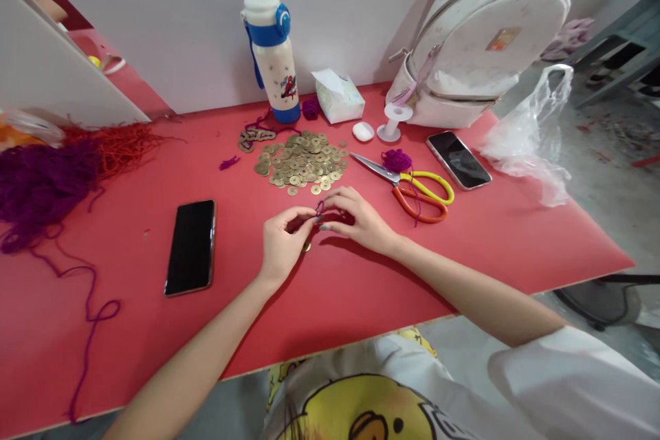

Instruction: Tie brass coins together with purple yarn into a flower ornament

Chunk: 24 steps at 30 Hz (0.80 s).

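Observation:
My left hand and my right hand meet over the red table, fingers pinched together on a short piece of purple yarn. A brass coin shows under my left fingers. Just beyond my hands lies a pile of several brass coins with holes. A string of coins on purple yarn lies to the pile's left.
A black phone lies to the left, another phone to the right. Scissors with a purple yarn ball, a spool, tissue pack, bottle, backpack, plastic bag and yarn heaps surround.

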Tool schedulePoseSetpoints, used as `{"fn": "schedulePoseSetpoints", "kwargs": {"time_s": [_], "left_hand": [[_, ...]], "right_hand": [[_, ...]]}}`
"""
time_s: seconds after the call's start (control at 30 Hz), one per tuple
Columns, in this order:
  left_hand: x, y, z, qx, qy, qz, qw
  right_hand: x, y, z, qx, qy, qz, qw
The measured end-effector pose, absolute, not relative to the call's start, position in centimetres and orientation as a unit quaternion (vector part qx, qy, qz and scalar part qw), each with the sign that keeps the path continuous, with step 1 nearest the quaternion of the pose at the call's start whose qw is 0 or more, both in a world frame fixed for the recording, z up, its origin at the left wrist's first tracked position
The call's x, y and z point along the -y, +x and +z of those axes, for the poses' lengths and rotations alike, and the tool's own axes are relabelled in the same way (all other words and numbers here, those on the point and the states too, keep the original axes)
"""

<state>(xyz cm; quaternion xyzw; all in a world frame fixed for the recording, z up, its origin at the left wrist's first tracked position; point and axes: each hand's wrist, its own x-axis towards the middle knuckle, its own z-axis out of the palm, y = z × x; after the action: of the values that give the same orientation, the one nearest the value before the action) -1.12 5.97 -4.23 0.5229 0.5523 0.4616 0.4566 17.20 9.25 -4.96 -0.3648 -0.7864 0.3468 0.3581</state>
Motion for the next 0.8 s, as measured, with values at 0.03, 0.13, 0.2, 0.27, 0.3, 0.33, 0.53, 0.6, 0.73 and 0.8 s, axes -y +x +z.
{"fn": "schedulePoseSetpoints", "kwargs": {"time_s": [0.03, 0.13, 0.2, 0.27, 0.3, 0.33, 0.53, 0.6, 0.73, 0.8], "left_hand": [[-6.07, -1.12, -4.27, -0.550, 0.524, 0.457, 0.463], [-6.10, -0.94, -4.09, -0.547, 0.552, 0.442, 0.449], [-6.03, -0.80, -3.95, -0.546, 0.570, 0.430, 0.438], [-5.98, -0.73, -3.91, -0.545, 0.580, 0.421, 0.436], [-5.97, -0.73, -3.93, -0.543, 0.584, 0.418, 0.434], [-5.97, -0.75, -3.95, -0.541, 0.589, 0.417, 0.433], [-6.00, -0.89, -3.94, -0.525, 0.617, 0.403, 0.426], [-5.99, -0.89, -3.95, -0.522, 0.622, 0.401, 0.423], [-5.95, -0.84, -4.03, -0.518, 0.631, 0.395, 0.421], [-5.95, -0.82, -4.06, -0.513, 0.633, 0.391, 0.428]], "right_hand": [[-9.27, 17.22, -4.86, 0.770, -0.368, 0.365, 0.372], [-9.24, 17.16, -4.69, 0.719, -0.386, 0.419, 0.397], [-9.15, 17.08, -4.70, 0.701, -0.392, 0.438, 0.404], [-9.04, 16.98, -4.78, 0.700, -0.384, 0.439, 0.411], [-8.99, 16.93, -4.83, 0.703, -0.379, 0.436, 0.415], [-8.93, 16.88, -4.88, 0.705, -0.376, 0.433, 0.418], [-8.69, 16.71, -5.12, 0.707, -0.390, 0.418, 0.416], [-8.64, 16.66, -5.19, 0.706, -0.394, 0.416, 0.416], [-8.66, 16.62, -5.23, 0.694, -0.396, 0.434, 0.416], [-8.76, 16.68, -5.16, 0.679, -0.389, 0.461, 0.419]]}}
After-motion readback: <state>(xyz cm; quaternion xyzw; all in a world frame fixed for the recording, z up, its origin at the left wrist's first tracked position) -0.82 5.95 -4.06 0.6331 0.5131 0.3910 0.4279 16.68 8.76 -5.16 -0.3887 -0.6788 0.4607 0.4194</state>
